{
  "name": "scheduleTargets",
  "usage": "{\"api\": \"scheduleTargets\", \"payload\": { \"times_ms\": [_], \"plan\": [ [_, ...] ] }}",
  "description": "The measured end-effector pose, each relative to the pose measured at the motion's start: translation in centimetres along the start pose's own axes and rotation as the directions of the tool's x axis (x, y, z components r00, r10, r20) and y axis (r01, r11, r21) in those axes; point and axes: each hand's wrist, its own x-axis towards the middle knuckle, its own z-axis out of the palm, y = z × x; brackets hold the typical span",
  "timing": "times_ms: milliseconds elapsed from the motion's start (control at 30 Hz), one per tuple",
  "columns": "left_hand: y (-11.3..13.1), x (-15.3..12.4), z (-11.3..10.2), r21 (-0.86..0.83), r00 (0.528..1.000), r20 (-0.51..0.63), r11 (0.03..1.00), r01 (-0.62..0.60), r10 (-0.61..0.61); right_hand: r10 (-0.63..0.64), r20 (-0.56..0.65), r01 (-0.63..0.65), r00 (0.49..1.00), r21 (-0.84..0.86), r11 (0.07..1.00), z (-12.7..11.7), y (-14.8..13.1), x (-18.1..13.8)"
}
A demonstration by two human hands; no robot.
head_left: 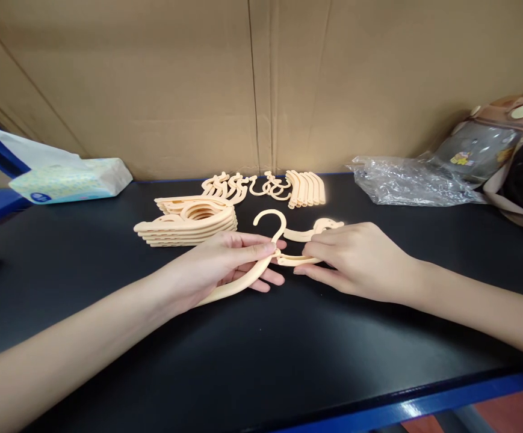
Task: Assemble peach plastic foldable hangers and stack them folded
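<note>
My left hand point(225, 264) is closed around the curved arm of a peach plastic hanger point(238, 285), just below its hook point(271, 221). My right hand point(355, 260) pinches the hanger's other arm piece point(295, 260) where the two arms meet under the hook. Another arm piece point(310, 231) with a rounded end lies on the black table point(261, 349) just behind my right hand. Both hands rest low over the table's middle.
A stack of finished peach hangers point(189, 221) lies behind my left hand. Loose hooks point(243, 186) and arm pieces point(306, 189) lie by the cardboard wall point(261, 84). A tissue pack point(69, 180) sits far left, crumpled clear plastic point(405, 180) and a bottle point(482, 144) far right. A blue edge point(423, 406) borders the table's front.
</note>
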Motion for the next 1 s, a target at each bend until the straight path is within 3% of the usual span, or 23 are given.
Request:
{"api": "scheduleTargets", "payload": {
  "times_ms": [800, 1000],
  "plan": [
    [0.13, 0.13, -0.06, 0.004, 1.000, 0.018, 1.000, 0.000, 0.000, -0.057, -0.091, 0.054, 0.994, -0.036, 0.998, 0.11, -0.14, -0.04],
    [-0.11, 0.36, -0.06, 0.023, 0.999, 0.033, 0.999, -0.040, 0.039, -0.064, -0.065, 0.063, 0.996, -0.015, 0.998, 0.26, -0.13, -0.07]
  ]
}}
